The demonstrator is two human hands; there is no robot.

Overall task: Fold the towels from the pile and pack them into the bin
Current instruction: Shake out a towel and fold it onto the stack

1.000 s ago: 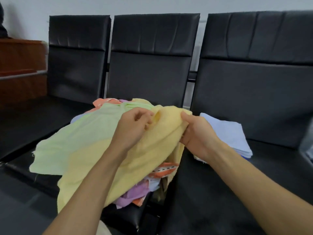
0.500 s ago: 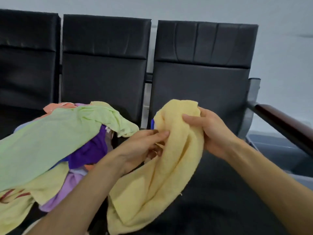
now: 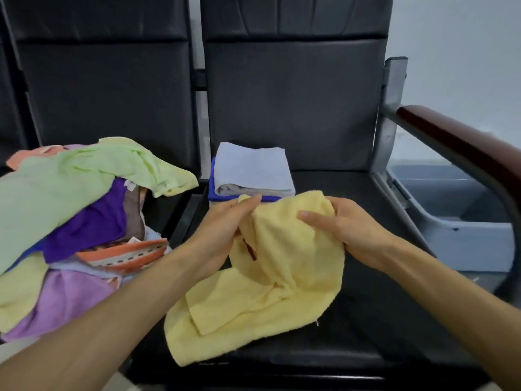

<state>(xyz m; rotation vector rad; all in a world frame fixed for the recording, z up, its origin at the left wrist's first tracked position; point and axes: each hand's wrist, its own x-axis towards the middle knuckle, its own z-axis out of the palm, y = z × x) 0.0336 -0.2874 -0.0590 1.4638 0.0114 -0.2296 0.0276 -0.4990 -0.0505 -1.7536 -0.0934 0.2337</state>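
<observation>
Yellow towel [image 3: 282, 277]: what has changed, and what follows? (Checker)

A second ago it lay on top of the pile [image 3: 70, 221], now to the left of your left grip [image 3: 225, 230]. You have since drawn it clear and brought it over the seat [image 3: 380, 320] beneath both grips. Its lower part rests crumpled on that seat, and its upper edge hangs from your grips. Judgement: pick-up is complete and folding starts here. (Guide)

State of each grip? (Checker)

Your left grip pinches the upper edge between thumb and fingers, with the fingers nearly straight. Your right grip [image 3: 346, 230] is clenched on a bunched part of the same edge, thumb across the front, fingers hidden behind the cloth. The two grips are near each other, so the towel is not yet spread. (Guide)

Where does it go next? (Checker)

A folded stack [image 3: 251, 170] sits just beyond your grips. The bin [image 3: 456, 215] stands to the right of your right grip, past the armrest [image 3: 465, 148]. Expect to move your grips apart and find the corners before you fold. (Guide)
</observation>
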